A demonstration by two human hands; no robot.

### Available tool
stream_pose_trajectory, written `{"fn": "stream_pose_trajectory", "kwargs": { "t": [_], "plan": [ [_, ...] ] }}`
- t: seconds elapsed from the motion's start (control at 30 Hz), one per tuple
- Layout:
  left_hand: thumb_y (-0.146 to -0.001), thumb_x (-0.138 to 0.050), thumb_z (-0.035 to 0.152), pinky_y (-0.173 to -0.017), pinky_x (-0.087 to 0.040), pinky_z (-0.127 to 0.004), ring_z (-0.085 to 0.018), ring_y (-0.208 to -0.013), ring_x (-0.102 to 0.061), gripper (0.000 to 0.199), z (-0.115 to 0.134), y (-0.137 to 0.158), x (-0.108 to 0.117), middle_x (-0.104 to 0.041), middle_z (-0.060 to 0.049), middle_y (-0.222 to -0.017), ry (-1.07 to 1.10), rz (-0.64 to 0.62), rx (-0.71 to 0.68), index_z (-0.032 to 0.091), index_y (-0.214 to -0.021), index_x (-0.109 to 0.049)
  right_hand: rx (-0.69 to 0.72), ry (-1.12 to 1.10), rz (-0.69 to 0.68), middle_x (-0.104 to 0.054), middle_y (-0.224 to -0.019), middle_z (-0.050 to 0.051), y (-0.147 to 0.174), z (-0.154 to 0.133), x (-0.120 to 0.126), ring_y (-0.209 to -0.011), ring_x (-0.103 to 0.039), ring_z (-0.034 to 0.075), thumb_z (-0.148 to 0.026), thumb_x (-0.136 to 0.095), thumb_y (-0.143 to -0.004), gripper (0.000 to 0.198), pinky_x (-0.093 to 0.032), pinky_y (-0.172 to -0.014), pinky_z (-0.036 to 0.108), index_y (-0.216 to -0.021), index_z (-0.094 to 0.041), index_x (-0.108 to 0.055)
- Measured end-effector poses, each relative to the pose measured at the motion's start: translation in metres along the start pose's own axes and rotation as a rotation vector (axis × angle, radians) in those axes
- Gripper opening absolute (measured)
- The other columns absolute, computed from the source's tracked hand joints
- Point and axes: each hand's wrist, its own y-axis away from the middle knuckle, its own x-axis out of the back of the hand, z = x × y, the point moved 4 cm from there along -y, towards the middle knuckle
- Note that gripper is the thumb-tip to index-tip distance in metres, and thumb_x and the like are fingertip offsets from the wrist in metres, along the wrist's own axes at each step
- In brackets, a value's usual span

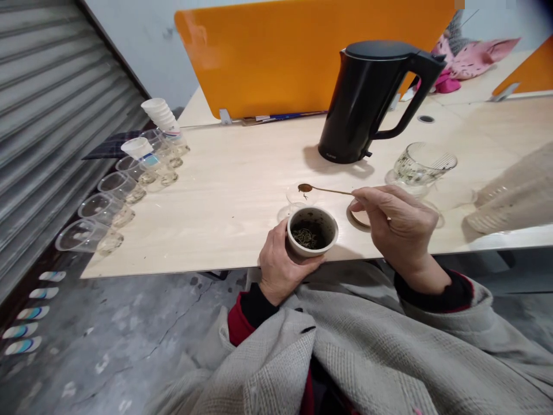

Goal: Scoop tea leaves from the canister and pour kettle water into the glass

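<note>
My left hand (280, 262) is wrapped round a pale canister (330, 230) at the table's front edge. Dark dried tea leaves (306, 235) lie inside it. My right hand (393, 222) pinches the thin handle of a small wooden spoon (305, 188). The spoon's bowl is above and behind the canister, apart from it, with a few dark bits hanging below. Beneath my right hand a round lid (360, 216) lies on the table, partly hidden. Just past that hand stands a ribbed glass (425, 164) with leaf bits inside.
A black electric kettle (360, 106) stands behind, before an orange divider (268, 57). Several clear plastic cups (93, 210) line the left edge, with stacked white cups (159, 112) at their far end. A wrapped cup stack (514, 187) lies at right on the wooden table (207, 202).
</note>
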Motion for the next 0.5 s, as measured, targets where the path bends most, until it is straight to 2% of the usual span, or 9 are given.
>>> {"fn": "stream_pose_trajectory", "kwargs": {
  "t": [0.13, 0.2, 0.3, 0.5],
  "plan": [
    [-0.072, -0.097, 0.064, -0.102, -0.066, -0.051, -0.034, -0.121, -0.078, 0.101, 0.0, -0.001, 0.001, -0.076, -0.014, -0.137, 0.008, -0.018, 0.006, 0.025, -0.152, -0.049, -0.145, -0.064, 0.084, -0.079, -0.081, 0.001, -0.001, 0.008, 0.007, -0.074, -0.076, 0.017, -0.016, -0.07, -0.104, 0.014, -0.063, -0.074, 0.034, -0.108, -0.023, -0.082],
    [-0.071, -0.099, 0.061, -0.102, -0.066, -0.051, -0.034, -0.122, -0.077, 0.101, 0.0, -0.001, 0.001, -0.076, -0.014, -0.137, 0.013, -0.025, 0.014, 0.025, -0.152, -0.049, -0.201, -0.104, 0.056, -0.078, -0.08, 0.0, -0.001, 0.011, 0.005, -0.073, -0.076, 0.018, -0.02, -0.071, -0.104, 0.012, -0.063, -0.076, 0.036, -0.107, -0.025, -0.082],
    [-0.07, -0.1, 0.059, -0.101, -0.066, -0.051, -0.034, -0.121, -0.078, 0.102, 0.0, -0.001, 0.001, -0.076, -0.014, -0.136, 0.008, -0.029, 0.027, 0.025, -0.151, -0.049, -0.215, -0.114, -0.011, -0.078, -0.081, 0.0, 0.0, 0.011, -0.001, -0.071, -0.076, 0.018, -0.027, -0.068, -0.105, 0.014, -0.063, -0.07, 0.036, -0.103, -0.027, -0.082],
    [-0.07, -0.099, 0.061, -0.102, -0.066, -0.051, -0.034, -0.121, -0.077, 0.102, 0.0, -0.001, 0.0, -0.076, -0.014, -0.136, 0.003, -0.021, 0.031, 0.024, -0.151, -0.049, -0.22, -0.091, 0.047, -0.078, -0.079, 0.001, 0.002, 0.009, 0.0, -0.075, -0.078, 0.021, -0.03, -0.067, -0.106, 0.016, -0.065, -0.074, 0.04, -0.102, -0.028, -0.082]
  ]
}}
